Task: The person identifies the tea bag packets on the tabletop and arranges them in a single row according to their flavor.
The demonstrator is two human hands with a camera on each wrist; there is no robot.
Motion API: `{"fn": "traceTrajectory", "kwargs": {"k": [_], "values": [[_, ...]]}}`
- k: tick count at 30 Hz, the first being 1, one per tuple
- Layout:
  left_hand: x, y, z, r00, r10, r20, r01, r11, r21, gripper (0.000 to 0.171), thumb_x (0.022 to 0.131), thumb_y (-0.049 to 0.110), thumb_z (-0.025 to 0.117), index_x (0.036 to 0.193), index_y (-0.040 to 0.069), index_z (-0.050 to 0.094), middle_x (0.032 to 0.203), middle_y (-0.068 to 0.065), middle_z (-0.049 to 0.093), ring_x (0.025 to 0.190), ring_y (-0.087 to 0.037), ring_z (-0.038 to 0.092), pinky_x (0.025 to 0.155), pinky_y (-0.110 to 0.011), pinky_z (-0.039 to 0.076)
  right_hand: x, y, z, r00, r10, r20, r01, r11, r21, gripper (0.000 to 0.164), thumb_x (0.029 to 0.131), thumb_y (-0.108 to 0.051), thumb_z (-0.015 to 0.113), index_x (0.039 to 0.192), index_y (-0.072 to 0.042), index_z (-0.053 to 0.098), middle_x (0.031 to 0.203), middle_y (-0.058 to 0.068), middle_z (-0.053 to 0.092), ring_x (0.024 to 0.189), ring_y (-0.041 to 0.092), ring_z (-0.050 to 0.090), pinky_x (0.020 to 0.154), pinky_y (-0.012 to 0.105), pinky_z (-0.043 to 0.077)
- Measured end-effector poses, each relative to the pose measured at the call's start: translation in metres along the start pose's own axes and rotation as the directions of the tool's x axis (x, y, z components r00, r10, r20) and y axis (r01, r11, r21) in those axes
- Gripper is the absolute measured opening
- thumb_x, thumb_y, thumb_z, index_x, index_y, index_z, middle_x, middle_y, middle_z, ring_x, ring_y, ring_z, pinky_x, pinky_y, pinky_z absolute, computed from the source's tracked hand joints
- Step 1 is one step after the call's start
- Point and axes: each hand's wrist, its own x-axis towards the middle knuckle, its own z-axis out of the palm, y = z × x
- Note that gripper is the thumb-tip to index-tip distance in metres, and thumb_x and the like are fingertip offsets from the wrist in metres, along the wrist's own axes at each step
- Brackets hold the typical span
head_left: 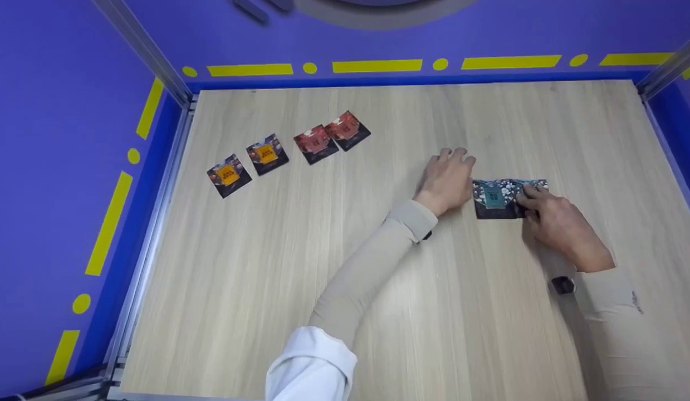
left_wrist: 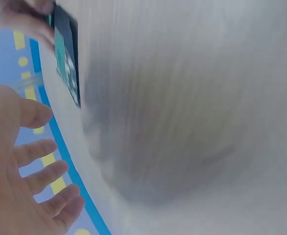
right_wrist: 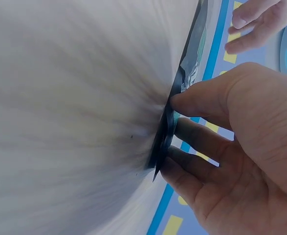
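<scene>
Apparently lettered in dark characters, though too small to read: the teal panel of the left green packet (head_left: pixel 494 198), likewise the panels of two orange packets (head_left: pixel 229 175) and two red packets (head_left: pixel 316 143) toward the far left of the table (head_left: pixel 322 278), all four set askew. Largely hidden under the right hand (head_left: pixel 564 225): the right green packet (head_left: pixel 539 183), with little more than a patterned top edge and some dark lower part showing. Cut off at the head view's top: a grey rounded shape (head_left: pixel 386 19). On the table's right half, both green packets side by side, edge to edge or slightly overlapping, hard to tell which; long axis of the pair running left to right, dark bands toward the person. Pinched between right thumb and fingertips: the right green packet. Just beside the left green packet, well within reach but not touching: the left hand (head_left: pixel 446 181), fingers loosely bent and apart, holding nothing.
</scene>
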Motion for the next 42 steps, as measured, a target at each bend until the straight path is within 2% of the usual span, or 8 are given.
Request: {"fn": "traceTrajectory", "kwargs": {"k": [10,13,20,24,28,34,37,42], "values": [[0.009,-0.044,-0.008,0.995,-0.104,-0.006,0.103,0.992,-0.079,0.047,0.109,0.033,0.054,0.153,0.019,0.057,0.162,-0.004,0.05,0.146,-0.026,0.049,0.117,-0.039,0.045,0.0,0.001,0.0,1.0,0.006,-0.001,-0.006,1.0,0.016,0.047,0.094,0.006,0.063,0.14,0.011,0.061,0.155,0.039,0.046,0.141,0.064,0.043,0.109,0.073,0.041],[0.009,-0.059,-0.008,0.991,-0.133,0.0,0.132,0.988,-0.075,0.046,0.11,0.032,0.052,0.153,0.018,0.058,0.162,-0.005,0.051,0.146,-0.027,0.049,0.118,-0.04,0.044,0.0,0.002,0.0,1.0,-0.001,-0.008,0.001,1.0,0.017,0.046,0.094,0.007,0.064,0.14,0.011,0.062,0.154,0.039,0.047,0.14,0.064,0.044,0.108,0.073,0.042],[0.011,-0.098,-0.011,0.974,-0.212,-0.076,0.207,0.976,-0.065,0.045,0.11,0.032,0.052,0.152,0.017,0.058,0.159,-0.007,0.052,0.145,-0.03,0.05,0.118,-0.043,0.045,0.0,0.002,0.0,1.0,-0.002,-0.017,0.003,1.0,0.017,0.046,0.095,0.006,0.064,0.14,0.011,0.062,0.154,0.039,0.047,0.14,0.064,0.044,0.109,0.073,0.042],[0.01,-0.123,-0.011,0.95,-0.292,-0.113,0.282,0.954,-0.098,0.045,0.111,0.032,0.052,0.153,0.016,0.057,0.159,-0.008,0.053,0.146,-0.03,0.049,0.119,-0.044,0.044,0.0,0.003,0.0,1.0,-0.002,-0.008,0.002,1.0,0.016,0.046,0.095,0.006,0.063,0.14,0.011,0.061,0.155,0.039,0.046,0.14,0.064,0.043,0.109,0.073,0.041],[0.007,-0.147,-0.009,0.906,-0.402,-0.131,0.387,0.913,-0.125,0.045,0.112,0.03,0.051,0.154,0.017,0.055,0.161,-0.008,0.049,0.149,-0.031,0.045,0.12,-0.047,0.044,0.0,0.003,0.0,1.0,0.013,0.009,-0.013,1.0,0.02,0.047,0.095,0.004,0.062,0.142,0.01,0.06,0.156,0.038,0.044,0.141,0.064,0.042,0.109,0.074,0.041],[-0.001,-0.177,-0.008,0.844,-0.529,-0.093,0.514,0.846,-0.141,0.047,0.113,0.029,0.048,0.159,0.017,0.049,0.166,-0.009,0.04,0.154,-0.034,0.036,0.124,-0.049,0.037,-0.001,0.002,-0.002,0.999,0.035,0.022,-0.036,0.999,0.034,0.049,0.095,0.003,0.061,0.143,0.01,0.059,0.158,0.038,0.043,0.143,0.064,0.04,0.112,0.074,0.038],[-0.003,-0.184,-0.007,0.831,-0.55,-0.085,0.536,0.831,-0.146,0.047,0.112,0.028,0.05,0.158,0.018,0.049,0.166,-0.009,0.039,0.155,-0.034,0.034,0.124,-0.049,0.036,-0.002,0.002,-0.001,0.999,0.042,0.024,-0.043,0.999,0.034,0.049,0.094,0.003,0.061,0.143,0.01,0.059,0.158,0.038,0.043,0.143,0.064,0.04,0.113,0.074,0.037],[-0.004,-0.19,-0.007,0.839,-0.538,-0.074,0.528,0.84,-0.123,0.046,0.113,0.028,0.05,0.157,0.017,0.05,0.166,-0.009,0.037,0.155,-0.034,0.033,0.124,-0.049,0.037,0.0,0.002,0.0,0.999,0.036,0.022,-0.037,0.999,0.03,0.047,0.097,0.003,0.062,0.143,0.01,0.06,0.157,0.037,0.044,0.143,0.063,0.041,0.112,0.074,0.038]]}}
